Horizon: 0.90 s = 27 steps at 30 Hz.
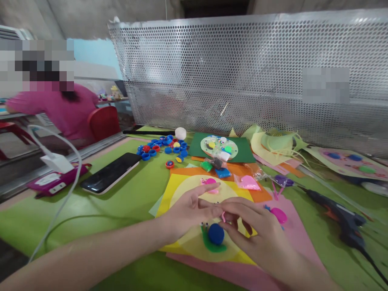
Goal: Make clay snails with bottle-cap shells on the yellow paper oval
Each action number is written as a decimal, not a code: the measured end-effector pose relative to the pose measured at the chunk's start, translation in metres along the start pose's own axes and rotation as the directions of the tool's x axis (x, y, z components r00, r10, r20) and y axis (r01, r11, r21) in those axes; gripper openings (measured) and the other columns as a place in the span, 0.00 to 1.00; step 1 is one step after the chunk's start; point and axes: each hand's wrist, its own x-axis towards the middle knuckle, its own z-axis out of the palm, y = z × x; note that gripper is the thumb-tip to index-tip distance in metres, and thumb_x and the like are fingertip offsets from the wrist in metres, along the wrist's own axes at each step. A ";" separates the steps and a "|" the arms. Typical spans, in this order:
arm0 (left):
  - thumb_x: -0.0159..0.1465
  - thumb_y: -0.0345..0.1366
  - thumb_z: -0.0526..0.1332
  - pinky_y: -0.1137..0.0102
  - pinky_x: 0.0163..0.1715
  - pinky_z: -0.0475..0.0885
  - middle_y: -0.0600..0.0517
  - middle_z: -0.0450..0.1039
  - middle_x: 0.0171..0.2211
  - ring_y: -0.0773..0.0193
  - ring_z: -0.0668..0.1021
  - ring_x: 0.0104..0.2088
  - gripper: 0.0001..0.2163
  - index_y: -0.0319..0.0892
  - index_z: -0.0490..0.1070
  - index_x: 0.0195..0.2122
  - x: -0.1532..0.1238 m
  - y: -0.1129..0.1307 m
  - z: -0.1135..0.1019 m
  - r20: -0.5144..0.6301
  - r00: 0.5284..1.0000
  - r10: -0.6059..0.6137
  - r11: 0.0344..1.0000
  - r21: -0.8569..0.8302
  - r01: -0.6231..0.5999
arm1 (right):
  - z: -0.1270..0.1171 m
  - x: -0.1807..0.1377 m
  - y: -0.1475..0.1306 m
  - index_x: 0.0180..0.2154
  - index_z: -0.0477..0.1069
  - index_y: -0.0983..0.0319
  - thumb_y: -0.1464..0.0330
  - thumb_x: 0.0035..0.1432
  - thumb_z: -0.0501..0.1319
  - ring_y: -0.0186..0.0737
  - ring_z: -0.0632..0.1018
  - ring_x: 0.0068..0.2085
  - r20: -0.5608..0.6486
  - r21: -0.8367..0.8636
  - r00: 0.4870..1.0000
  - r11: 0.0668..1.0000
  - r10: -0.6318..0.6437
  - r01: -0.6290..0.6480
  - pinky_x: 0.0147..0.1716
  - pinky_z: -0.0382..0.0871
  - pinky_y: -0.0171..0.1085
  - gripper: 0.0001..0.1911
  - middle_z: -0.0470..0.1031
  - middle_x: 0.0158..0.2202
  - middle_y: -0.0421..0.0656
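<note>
A small thin pink strip of modelling clay (pixel 223 217) is pinched in the fingertips of my right hand (pixel 256 228). My left hand (pixel 194 208) meets it from the other side, its index finger stretched out and its thumb tip against the right fingertips. Below both hands lies a pale yellow paper circle (pixel 189 240) on a yellow sheet (pixel 166 202). On the circle sits a snail shape with a blue bottle cap (pixel 216 234) as its shell and a green clay body (pixel 209 244). A pink figure (pixel 211 184) is near the circle's top, partly covered by my left hand.
Bagged clay in pink (pixel 249 182), blue (pixel 223 172) and green (pixel 206 165) lies behind the sheet. Several bottle caps (pixel 156 148) and a phone (pixel 112 173) are left; a glue gun (pixel 339 216) is right. A perforated metal panel (pixel 212 72) stands behind. A person in pink (pixel 60 109) sits left.
</note>
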 end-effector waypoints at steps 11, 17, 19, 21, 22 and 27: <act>0.47 0.33 0.71 0.69 0.36 0.67 0.54 0.77 0.23 0.66 0.77 0.29 0.35 0.39 0.59 0.56 0.001 0.002 0.000 -0.054 0.999 -0.009 1.000 -0.006 0.009 | 0.000 -0.002 0.001 0.41 0.69 0.59 0.74 0.56 0.56 0.27 0.71 0.24 0.021 -0.051 0.999 0.998 0.040 -0.039 0.19 0.66 0.27 0.11 0.74 0.36 0.41; 0.45 0.31 0.71 0.69 0.35 0.68 0.53 0.78 0.22 0.64 0.78 0.28 0.35 0.38 0.61 0.55 0.001 0.004 0.001 -0.076 0.997 -0.023 1.000 0.000 0.024 | -0.002 -0.004 0.003 0.42 0.70 0.60 0.72 0.57 0.56 0.29 0.72 0.24 0.020 -0.043 0.999 0.998 0.043 -0.042 0.19 0.68 0.29 0.10 0.75 0.36 0.43; 0.46 0.30 0.71 0.71 0.33 0.68 0.53 0.78 0.22 0.64 0.78 0.28 0.34 0.38 0.60 0.55 0.001 0.005 0.001 -0.080 0.996 -0.025 1.000 0.008 0.025 | -0.002 -0.004 0.004 0.42 0.70 0.60 0.72 0.56 0.57 0.28 0.73 0.24 0.007 -0.017 0.999 0.999 0.036 -0.036 0.19 0.68 0.28 0.10 0.75 0.36 0.43; 0.46 0.30 0.71 0.72 0.33 0.68 0.54 0.77 0.21 0.65 0.78 0.28 0.35 0.38 0.60 0.55 0.001 0.006 0.002 -0.083 0.996 -0.020 1.000 0.013 0.021 | -0.002 -0.003 0.005 0.41 0.70 0.60 0.72 0.55 0.59 0.28 0.73 0.25 -0.008 0.000 1.000 1.000 0.028 -0.028 0.19 0.68 0.27 0.10 0.75 0.36 0.42; 0.46 0.30 0.71 0.72 0.33 0.68 0.54 0.77 0.21 0.64 0.78 0.28 0.35 0.38 0.59 0.55 0.000 0.007 0.002 -0.082 0.996 -0.021 1.000 0.015 0.022 | -0.002 -0.003 0.005 0.41 0.70 0.60 0.72 0.55 0.59 0.28 0.74 0.26 -0.013 0.005 1.000 1.000 0.026 -0.026 0.20 0.67 0.26 0.09 0.76 0.36 0.42; 0.45 0.29 0.71 0.71 0.33 0.68 0.55 0.77 0.21 0.65 0.78 0.27 0.35 0.37 0.60 0.55 0.000 0.008 0.002 -0.063 0.998 -0.022 1.000 0.011 0.023 | -0.003 0.000 0.004 0.39 0.71 0.59 0.72 0.55 0.59 0.29 0.75 0.27 -0.008 0.033 0.998 0.998 0.058 -0.057 0.20 0.67 0.26 0.08 0.76 0.35 0.41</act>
